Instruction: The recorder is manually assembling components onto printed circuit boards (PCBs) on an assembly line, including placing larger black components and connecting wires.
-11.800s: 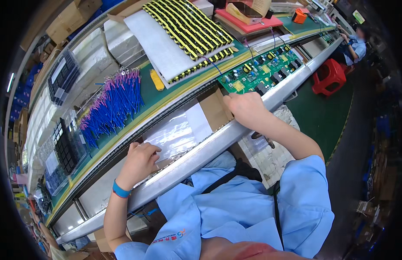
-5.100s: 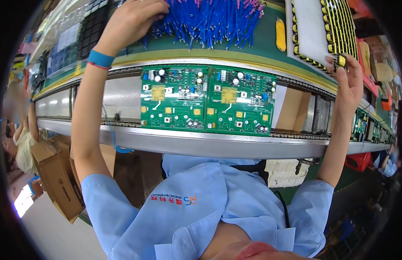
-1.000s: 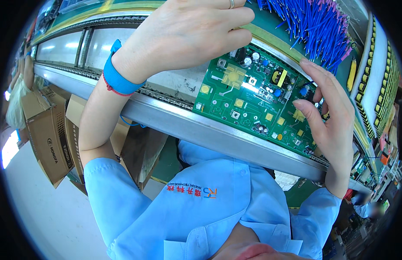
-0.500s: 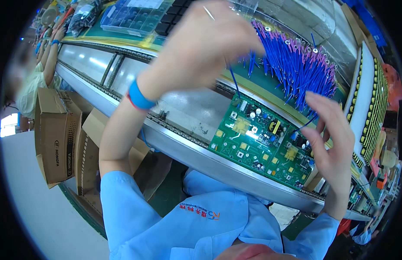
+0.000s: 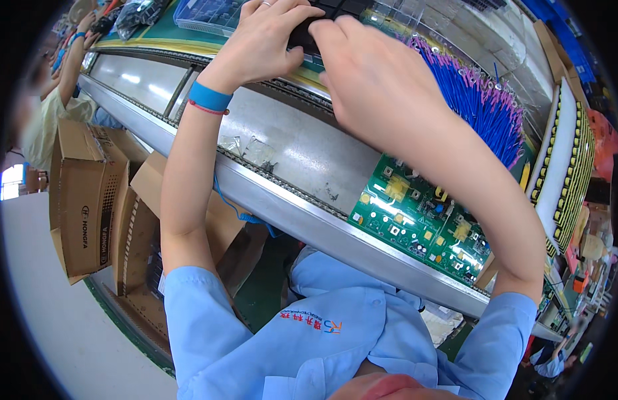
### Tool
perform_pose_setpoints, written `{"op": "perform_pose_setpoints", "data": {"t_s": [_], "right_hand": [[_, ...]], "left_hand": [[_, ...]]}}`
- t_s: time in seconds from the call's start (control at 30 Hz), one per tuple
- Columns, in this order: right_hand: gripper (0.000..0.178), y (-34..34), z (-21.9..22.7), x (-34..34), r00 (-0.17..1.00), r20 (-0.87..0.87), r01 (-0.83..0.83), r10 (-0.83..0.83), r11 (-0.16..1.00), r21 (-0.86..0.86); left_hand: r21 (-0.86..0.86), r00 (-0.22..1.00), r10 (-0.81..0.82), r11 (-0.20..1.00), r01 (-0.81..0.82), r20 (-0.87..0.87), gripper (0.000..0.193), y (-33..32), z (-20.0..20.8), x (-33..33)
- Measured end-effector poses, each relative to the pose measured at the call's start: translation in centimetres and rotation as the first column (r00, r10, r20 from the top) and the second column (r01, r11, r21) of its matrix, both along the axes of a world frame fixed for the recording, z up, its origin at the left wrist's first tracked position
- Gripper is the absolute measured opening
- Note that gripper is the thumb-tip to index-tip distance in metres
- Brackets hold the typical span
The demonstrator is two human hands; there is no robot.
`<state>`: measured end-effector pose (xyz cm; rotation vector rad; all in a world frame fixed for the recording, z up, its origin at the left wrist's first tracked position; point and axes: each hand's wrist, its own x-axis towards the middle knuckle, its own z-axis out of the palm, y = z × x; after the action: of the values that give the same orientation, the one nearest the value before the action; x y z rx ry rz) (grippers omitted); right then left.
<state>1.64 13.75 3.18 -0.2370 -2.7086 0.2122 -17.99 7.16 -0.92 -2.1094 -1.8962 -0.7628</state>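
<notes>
At the top of the view both hands meet at a black blocky part [image 5: 305, 35]. My left hand [image 5: 261, 47], wearing a blue wristband, has its fingers bent over this part and its thumb below, so it looks closed on it. Beside it, my right hand [image 5: 375, 83] reaches across from the right with bent fingers; their tips are partly hidden and slightly blurred, so what they pinch is unclear. Below the right forearm lies a green circuit board [image 5: 405, 223] with yellow-taped spots and small components, partly covered by that arm. It rests on the conveyor rails.
A large bundle of blue wires [image 5: 479, 100] with pink sleeves and ring ends lies behind the board. A clear compartment box [image 5: 205, 17] stands at the far left. Yellow-and-black parts [image 5: 569, 167] line the right. Cardboard boxes [image 5: 82, 200] stand left of the metal rail [image 5: 289, 207].
My right hand has left the board's right end and crossed to the far middle. My left hand has moved up and left to the black part. The view has shifted slightly.
</notes>
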Motion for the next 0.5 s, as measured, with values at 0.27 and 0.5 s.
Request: {"op": "perform_pose_setpoints", "data": {"t_s": [0.27,0.5], "right_hand": [[0.039,3.7,-3.4,-5.4,0.977,0.114,0.176,-0.182,0.983,0.062],[0.033,4.1,-2.6,-5.6,0.987,0.141,0.068,-0.081,0.994,0.090]], "left_hand": [[-0.300,0.987,0.000,0.953,-0.049,-0.161,0.040,0.3,3.8,0.9],[-0.305,0.939,-0.025,0.949,-0.086,-0.344,0.056,1.4,1.9,-1.7]]}}
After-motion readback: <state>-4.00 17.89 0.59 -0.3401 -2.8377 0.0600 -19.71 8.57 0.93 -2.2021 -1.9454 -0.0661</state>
